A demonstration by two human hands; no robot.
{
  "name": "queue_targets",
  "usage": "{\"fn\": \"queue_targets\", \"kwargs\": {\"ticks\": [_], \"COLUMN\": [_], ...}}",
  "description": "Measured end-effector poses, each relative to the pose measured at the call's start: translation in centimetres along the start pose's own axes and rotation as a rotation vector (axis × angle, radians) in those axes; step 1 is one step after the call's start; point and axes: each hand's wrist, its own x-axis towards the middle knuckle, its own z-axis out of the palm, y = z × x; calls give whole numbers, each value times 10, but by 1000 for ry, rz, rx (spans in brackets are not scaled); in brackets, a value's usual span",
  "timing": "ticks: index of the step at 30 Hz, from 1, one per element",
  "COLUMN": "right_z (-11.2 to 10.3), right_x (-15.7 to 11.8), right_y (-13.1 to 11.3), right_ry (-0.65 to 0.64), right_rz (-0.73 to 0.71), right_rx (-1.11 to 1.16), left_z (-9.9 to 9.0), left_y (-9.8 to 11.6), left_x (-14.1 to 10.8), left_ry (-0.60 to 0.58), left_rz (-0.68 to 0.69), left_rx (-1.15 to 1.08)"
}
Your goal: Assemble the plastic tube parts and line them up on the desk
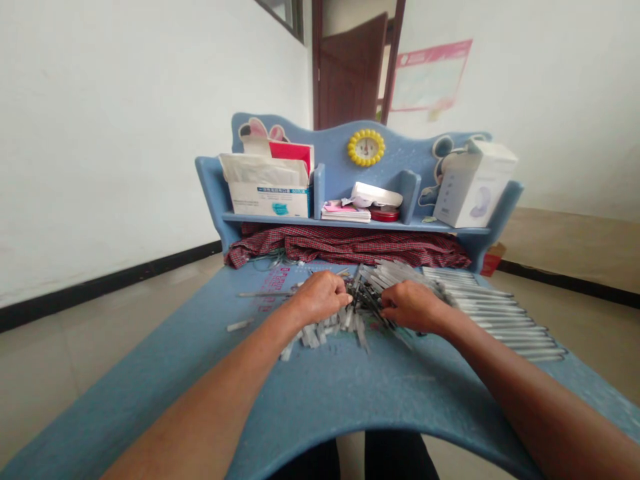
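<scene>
A loose pile of clear and dark pen parts (369,293) lies in the middle of the blue desk (320,393). My left hand (323,295) is at the pile's left side, fingers closed in a pinch; what they hold, if anything, is too small to name. At the right side of the pile my right hand (411,305) has its fingers curled together, and their contents are hidden. Short clear pieces (313,335) lie scattered below my left hand. To the right, many slim clear pens with dark ends (500,313) lie side by side in a row.
Behind the pile, a red checked cloth (350,245) lies under a blue shelf (230,217). The shelf bears a mask box (270,200), papers (345,212), a red tin (385,214) and a white box (473,183). A yellow-rimmed clock (367,147) is on its back panel.
</scene>
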Motion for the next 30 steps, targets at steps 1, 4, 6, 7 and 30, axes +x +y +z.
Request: {"fn": "queue_targets", "kwargs": {"ticks": [1, 4, 6, 7, 30], "right_z": [1, 1, 2, 3, 4], "right_x": [-1, -3, -4, -5, -5], "right_y": [2, 4, 3, 2, -3], "right_ry": [-10, -25, -16, -10, -38], "right_rz": [0, -9, -8, -6, 28], "right_rx": [27, 97, 122, 127, 556], "left_z": [1, 4, 6, 7, 8], "left_y": [-1, -2, -1, -1, 0], "left_x": [0, 0, 0, 0, -1], "left_ry": [0, -3, -10, -11, 94], "left_rz": [2, 13, 14, 13, -39], "left_rx": [13, 45, 62, 66, 17]}}
